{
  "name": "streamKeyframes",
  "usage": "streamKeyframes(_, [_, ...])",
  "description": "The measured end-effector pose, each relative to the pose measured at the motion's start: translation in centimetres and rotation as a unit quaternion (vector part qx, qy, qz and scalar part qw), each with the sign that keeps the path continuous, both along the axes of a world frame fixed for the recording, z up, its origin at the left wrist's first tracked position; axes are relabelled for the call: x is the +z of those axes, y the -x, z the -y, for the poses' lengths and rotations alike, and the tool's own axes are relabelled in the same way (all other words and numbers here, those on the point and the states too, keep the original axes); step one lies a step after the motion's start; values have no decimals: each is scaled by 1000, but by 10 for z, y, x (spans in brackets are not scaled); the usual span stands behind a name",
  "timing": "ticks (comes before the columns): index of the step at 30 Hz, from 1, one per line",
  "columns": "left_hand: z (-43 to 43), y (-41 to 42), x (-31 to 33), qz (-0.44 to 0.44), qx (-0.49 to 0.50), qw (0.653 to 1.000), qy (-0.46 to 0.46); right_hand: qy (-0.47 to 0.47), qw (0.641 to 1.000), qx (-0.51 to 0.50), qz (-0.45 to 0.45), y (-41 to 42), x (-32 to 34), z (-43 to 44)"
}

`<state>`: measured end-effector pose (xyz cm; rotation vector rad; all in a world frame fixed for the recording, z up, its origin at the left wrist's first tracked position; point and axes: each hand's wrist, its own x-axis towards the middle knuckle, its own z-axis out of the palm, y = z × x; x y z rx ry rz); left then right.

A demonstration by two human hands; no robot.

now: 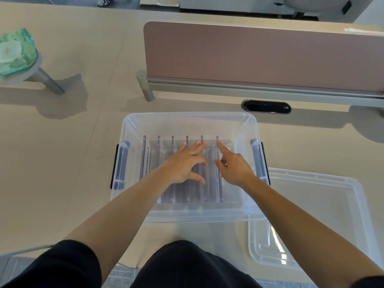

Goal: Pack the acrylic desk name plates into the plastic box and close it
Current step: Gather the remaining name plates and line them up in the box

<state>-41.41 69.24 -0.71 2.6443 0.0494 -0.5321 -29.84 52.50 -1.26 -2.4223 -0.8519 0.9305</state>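
A clear plastic box stands open on the desk in front of me. Several clear acrylic name plates stand on edge in a row inside it. My left hand is inside the box, fingers spread and resting on the middle plates. My right hand is beside it, its index finger touching the top of the rightmost plate and the thumb at that plate's side. Neither hand lifts a plate. The box's clear lid lies flat on the desk to the right of the box, partly under its corner.
A pink desk divider on a metal rail runs behind the box. A black cable port sits just beyond the box. At the far left a green packet lies on a round stand. Dark latches hang on the box's sides.
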Motion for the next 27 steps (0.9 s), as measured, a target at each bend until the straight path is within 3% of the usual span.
streamKeyframes(27, [2, 0, 0, -8, 7, 1000, 8, -3, 999, 46, 15, -2, -5, -2])
